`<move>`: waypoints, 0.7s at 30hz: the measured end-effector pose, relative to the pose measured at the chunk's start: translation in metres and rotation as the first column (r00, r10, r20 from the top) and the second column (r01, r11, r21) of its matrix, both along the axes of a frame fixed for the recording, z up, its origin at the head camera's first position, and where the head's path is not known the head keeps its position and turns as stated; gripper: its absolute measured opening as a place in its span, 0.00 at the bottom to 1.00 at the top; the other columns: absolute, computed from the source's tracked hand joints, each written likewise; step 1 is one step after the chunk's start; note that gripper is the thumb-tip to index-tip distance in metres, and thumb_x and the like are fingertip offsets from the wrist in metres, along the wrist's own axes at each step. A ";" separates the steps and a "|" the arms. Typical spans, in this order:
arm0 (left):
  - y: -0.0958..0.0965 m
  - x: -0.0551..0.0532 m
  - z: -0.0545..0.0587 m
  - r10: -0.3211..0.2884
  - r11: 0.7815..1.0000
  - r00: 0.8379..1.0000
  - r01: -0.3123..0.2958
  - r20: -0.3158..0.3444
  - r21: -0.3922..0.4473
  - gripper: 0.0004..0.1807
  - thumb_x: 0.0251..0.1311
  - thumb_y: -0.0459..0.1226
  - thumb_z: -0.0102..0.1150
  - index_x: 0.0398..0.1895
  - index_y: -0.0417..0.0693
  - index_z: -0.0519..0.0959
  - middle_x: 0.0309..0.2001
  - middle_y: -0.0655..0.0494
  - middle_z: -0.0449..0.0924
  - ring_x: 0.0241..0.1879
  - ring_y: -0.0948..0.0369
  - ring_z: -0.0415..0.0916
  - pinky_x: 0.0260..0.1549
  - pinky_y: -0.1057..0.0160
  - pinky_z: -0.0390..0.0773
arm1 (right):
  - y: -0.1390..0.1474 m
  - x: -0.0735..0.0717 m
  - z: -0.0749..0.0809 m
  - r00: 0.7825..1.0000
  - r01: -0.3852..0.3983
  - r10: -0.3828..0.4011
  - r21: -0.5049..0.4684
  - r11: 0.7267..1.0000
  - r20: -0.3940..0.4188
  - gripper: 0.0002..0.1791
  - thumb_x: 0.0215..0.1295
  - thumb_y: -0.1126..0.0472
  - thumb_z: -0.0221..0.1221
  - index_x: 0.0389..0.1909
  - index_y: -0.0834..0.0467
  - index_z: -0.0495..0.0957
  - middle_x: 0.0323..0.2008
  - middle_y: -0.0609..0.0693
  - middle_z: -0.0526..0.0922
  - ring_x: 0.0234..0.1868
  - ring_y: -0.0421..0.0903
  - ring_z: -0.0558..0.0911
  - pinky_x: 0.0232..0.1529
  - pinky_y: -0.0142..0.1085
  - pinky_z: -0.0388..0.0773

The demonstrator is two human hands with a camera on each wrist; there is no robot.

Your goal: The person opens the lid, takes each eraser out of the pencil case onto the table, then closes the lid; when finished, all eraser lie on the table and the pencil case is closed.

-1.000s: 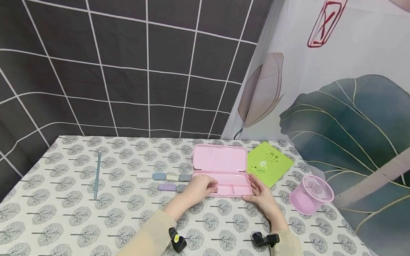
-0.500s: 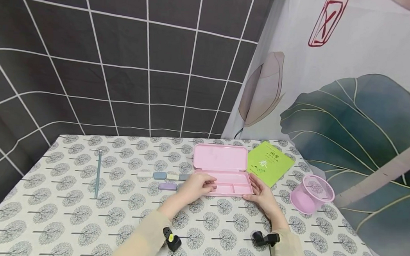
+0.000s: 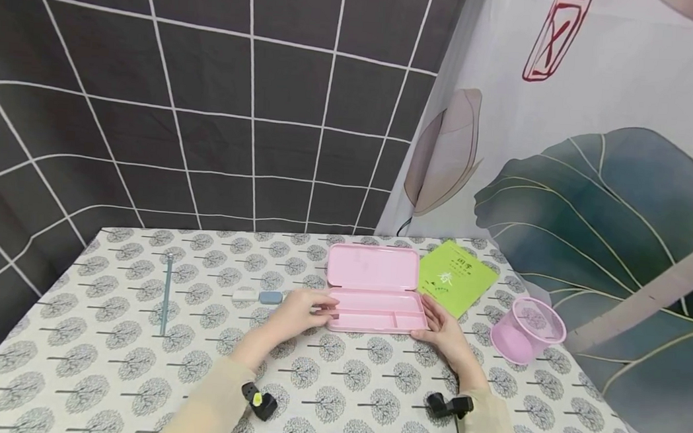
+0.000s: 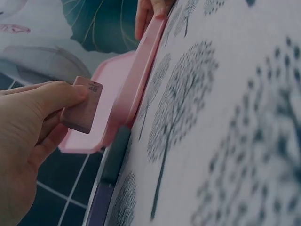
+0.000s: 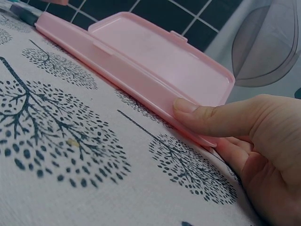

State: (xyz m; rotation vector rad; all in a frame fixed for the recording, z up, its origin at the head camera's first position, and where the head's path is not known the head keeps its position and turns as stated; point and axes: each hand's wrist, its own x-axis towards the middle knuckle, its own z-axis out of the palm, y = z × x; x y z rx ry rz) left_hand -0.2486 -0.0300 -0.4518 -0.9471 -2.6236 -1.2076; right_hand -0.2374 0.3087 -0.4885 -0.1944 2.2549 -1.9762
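Observation:
A pink pencil case (image 3: 370, 311) lies on the table with its lid (image 3: 373, 267) raised, showing divided compartments with nothing visible in them. My right hand (image 3: 443, 328) grips the case's right end; in the right wrist view the thumb (image 5: 188, 106) lies on the front wall. My left hand (image 3: 295, 314) is at the case's left end. Between its thumb and fingers it pinches a brownish-pink eraser (image 4: 82, 106) marked 4B, held above the case's level. A dark grey-green eraser (image 4: 116, 155) and a purple eraser (image 4: 100, 200) lie in line beside the case.
A white eraser (image 3: 245, 296) and a blue eraser (image 3: 270, 297) lie left of my left hand, which hides others in the head view. Farther left is a blue-grey pencil (image 3: 166, 295). A green book (image 3: 457, 276) and a pink cup-shaped container (image 3: 524, 330) are at the right.
My left hand has moved left, from over the case's compartments to its left end, covering several of the erasers in the head view. My right hand has stayed on the case.

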 end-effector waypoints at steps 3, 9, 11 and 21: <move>-0.014 -0.002 -0.002 0.018 1.000 0.999 -0.018 0.028 -0.011 0.16 0.55 0.33 0.68 0.48 0.42 0.83 0.47 0.48 0.86 0.47 0.55 0.84 0.51 0.59 0.83 | 0.000 0.000 0.000 1.000 0.000 0.000 0.004 1.000 -0.001 0.52 0.51 0.79 0.62 0.74 0.71 0.42 0.76 0.68 0.45 0.76 0.63 0.49 0.62 0.19 0.63; -0.040 -0.003 -0.002 0.036 0.999 0.996 -0.035 0.086 -0.017 0.18 0.55 0.35 0.68 0.51 0.43 0.83 0.48 0.51 0.86 0.47 0.56 0.84 0.51 0.56 0.83 | -0.002 0.001 0.002 1.000 0.001 -0.001 0.004 1.000 -0.006 0.52 0.51 0.78 0.63 0.74 0.71 0.42 0.75 0.69 0.45 0.76 0.63 0.49 0.62 0.19 0.63; -0.048 -0.003 -0.002 0.042 0.999 0.994 -0.040 0.101 -0.022 0.19 0.55 0.36 0.68 0.51 0.43 0.82 0.49 0.51 0.86 0.48 0.55 0.83 0.52 0.55 0.82 | -0.002 0.001 0.002 1.000 0.003 -0.003 0.007 1.000 -0.004 0.52 0.51 0.78 0.63 0.74 0.71 0.42 0.75 0.69 0.45 0.76 0.63 0.49 0.62 0.19 0.63; -0.078 -0.004 -0.005 0.076 0.996 0.992 -0.072 0.102 -0.051 0.18 0.55 0.36 0.68 0.49 0.41 0.83 0.46 0.48 0.87 0.47 0.51 0.84 0.51 0.54 0.82 | -0.001 0.002 0.003 1.000 0.001 -0.001 0.013 1.000 -0.005 0.52 0.52 0.78 0.63 0.74 0.71 0.43 0.75 0.68 0.45 0.76 0.63 0.50 0.62 0.20 0.63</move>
